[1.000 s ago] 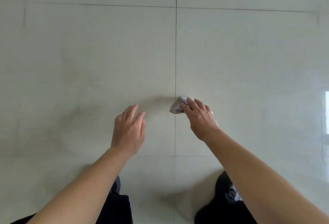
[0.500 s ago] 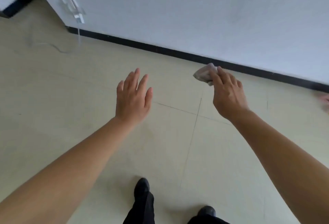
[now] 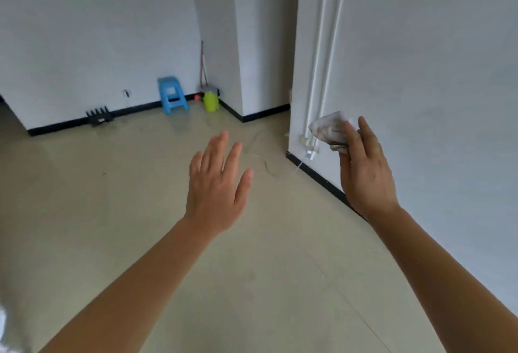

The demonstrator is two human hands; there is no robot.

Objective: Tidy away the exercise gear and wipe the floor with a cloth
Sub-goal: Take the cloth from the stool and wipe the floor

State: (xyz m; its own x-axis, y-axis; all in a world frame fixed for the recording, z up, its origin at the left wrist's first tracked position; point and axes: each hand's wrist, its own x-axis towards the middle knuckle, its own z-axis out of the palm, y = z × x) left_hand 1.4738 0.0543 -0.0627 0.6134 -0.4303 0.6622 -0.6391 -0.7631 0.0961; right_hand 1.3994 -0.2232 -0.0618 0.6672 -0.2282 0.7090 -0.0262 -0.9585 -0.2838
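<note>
Right hand [image 3: 364,173] grips a crumpled cloth [image 3: 329,129], raised off the floor [image 3: 140,212] by the right wall; left hand [image 3: 217,184] empty, fingers straight. Wiping step seemingly in hand; next, the cloth must come down onto the tiles.

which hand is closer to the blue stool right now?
Left. The left hand is raised open, with the blue stool far ahead, slightly to its left. The right hand holds the cloth farther right, beside the near wall.
</note>
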